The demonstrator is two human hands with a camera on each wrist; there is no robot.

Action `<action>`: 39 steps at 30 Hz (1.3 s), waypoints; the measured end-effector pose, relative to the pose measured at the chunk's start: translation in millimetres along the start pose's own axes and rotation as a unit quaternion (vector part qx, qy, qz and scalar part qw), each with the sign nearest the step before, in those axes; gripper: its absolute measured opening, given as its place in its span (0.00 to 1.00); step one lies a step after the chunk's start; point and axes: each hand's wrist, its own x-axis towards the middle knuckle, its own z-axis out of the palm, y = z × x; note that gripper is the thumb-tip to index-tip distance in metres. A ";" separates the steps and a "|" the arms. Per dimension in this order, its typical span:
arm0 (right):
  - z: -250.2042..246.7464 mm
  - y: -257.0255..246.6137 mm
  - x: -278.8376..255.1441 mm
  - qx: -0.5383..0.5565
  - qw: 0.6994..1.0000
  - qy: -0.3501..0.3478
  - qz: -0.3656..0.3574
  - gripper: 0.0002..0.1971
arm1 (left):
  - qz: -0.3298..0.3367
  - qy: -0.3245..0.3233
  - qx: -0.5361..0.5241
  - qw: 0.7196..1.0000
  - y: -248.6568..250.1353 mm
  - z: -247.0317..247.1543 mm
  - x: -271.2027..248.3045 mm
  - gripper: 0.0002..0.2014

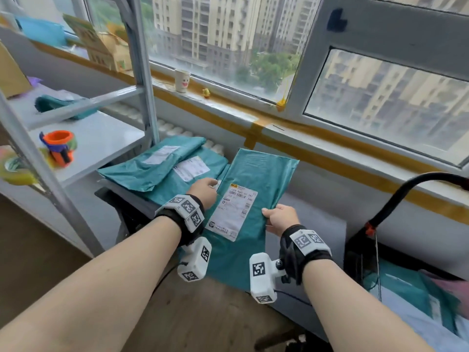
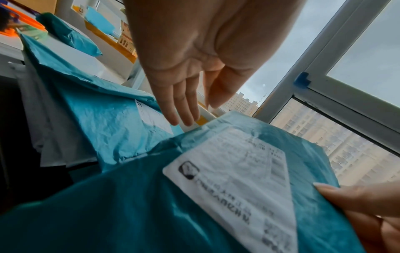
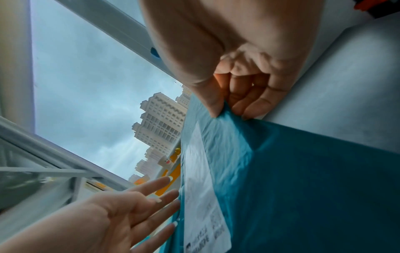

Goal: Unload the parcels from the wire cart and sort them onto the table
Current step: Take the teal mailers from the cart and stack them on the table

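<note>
A flat teal parcel (image 1: 258, 184) (image 2: 216, 196) (image 3: 292, 171) with a white shipping label hangs over the grey table (image 1: 319, 224). My right hand (image 1: 279, 218) (image 3: 233, 102) pinches its right edge between thumb and fingers. My left hand (image 1: 204, 191) (image 2: 186, 95) is spread open at the parcel's left edge, fingers straight; the same hand shows at the bottom left of the right wrist view (image 3: 129, 210). Two more teal parcels (image 1: 162, 163) lie stacked on the table's left end. The wire cart (image 1: 380, 250) stands at the right with teal parcels (image 1: 416, 288) in it.
A grey metal shelf rack (image 1: 142, 72) stands at the left, holding an orange tape dispenser (image 1: 59, 146), tape rolls and a teal parcel (image 1: 61, 105). The windowsill (image 1: 228, 102) behind carries a paper cup (image 1: 182, 80) and a small yellow figure (image 1: 206, 93). Wooden floor lies below.
</note>
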 end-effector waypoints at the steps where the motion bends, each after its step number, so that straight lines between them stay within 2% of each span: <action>1: 3.1 -0.5 10.8 -0.011 1.000 0.011 0.005 0.12 | -0.002 -0.005 0.008 1.000 -1.2 -1.9 7.0 0.23; 5: 13.1 7.3 74.5 -0.058 0.997 0.044 0.024 0.11 | -0.003 -0.031 0.081 0.996 -9.2 -7.1 42.6 0.24; 8: 21.6 17.9 131.0 -0.078 0.994 0.067 0.048 0.09 | -0.001 -0.025 0.117 0.993 -11.6 -13.0 82.3 0.24; 11: 33.4 1.8 142.7 -0.086 0.992 0.051 0.079 0.13 | -0.018 -0.033 0.145 0.989 -8.4 -17.4 122.7 0.23; 16: 46.1 -6.8 171.0 -0.135 0.980 -0.024 0.142 0.13 | -0.031 -0.053 0.176 0.982 -6.7 -8.9 180.4 0.21; 19: 56.8 -7.7 183.8 -0.141 0.973 -0.027 0.182 0.15 | -0.039 -0.071 0.181 0.980 -10.5 1.7 202.9 0.20; 20: 59.7 -6.9 188.4 -0.184 0.966 -0.016 0.184 0.16 | -0.043 -0.079 0.185 0.979 -13.1 6.3 207.9 0.20; 22: 63.8 -7.9 190.5 -0.305 0.938 0.002 0.167 0.14 | -0.050 -0.103 0.193 0.974 -17.8 14.7 213.6 0.20; 24: 61.8 -5.2 191.4 -0.393 0.909 0.043 0.131 0.22 | -0.056 -0.127 0.209 0.968 -22.2 21.4 216.9 0.20; 27: 59.0 -3.1 190.9 -0.430 0.894 0.119 0.049 0.28 | -0.049 -0.153 0.230 0.960 -24.2 25.6 221.5 0.19; 29: 62.3 -6.6 190.2 -0.442 0.891 0.106 0.012 0.35 | -0.039 -0.154 0.228 0.961 -21.9 24.5 224.8 0.18; 31: 71.1 -7.5 188.8 -0.476 0.878 0.032 0.031 0.42 | -0.031 -0.138 0.218 0.966 -18.9 19.6 225.0 0.17; 33: 83.0 -9.3 185.7 -0.502 0.864 -0.002 0.051 0.38 | -0.017 -0.115 0.209 0.971 -14.6 8.9 223.5 0.15; 35: 96.9 -18.7 184.1 -0.499 0.866 0.029 0.022 0.29 | 0.002 -0.080 0.191 0.978 -10.7 -9.4 223.7 0.14; 37: 117.0 -34.5 183.4 -0.465 0.885 0.036 -0.006 0.22 | 0.013 -0.028 0.167 0.985 -9.6 -36.4 228.2 0.14; 39: 145.0 -51.9 182.8 -0.397 0.918 0.014 -0.022 0.13 | 0.009 0.033 0.161 0.986 -14.2 -68.4 237.0 0.15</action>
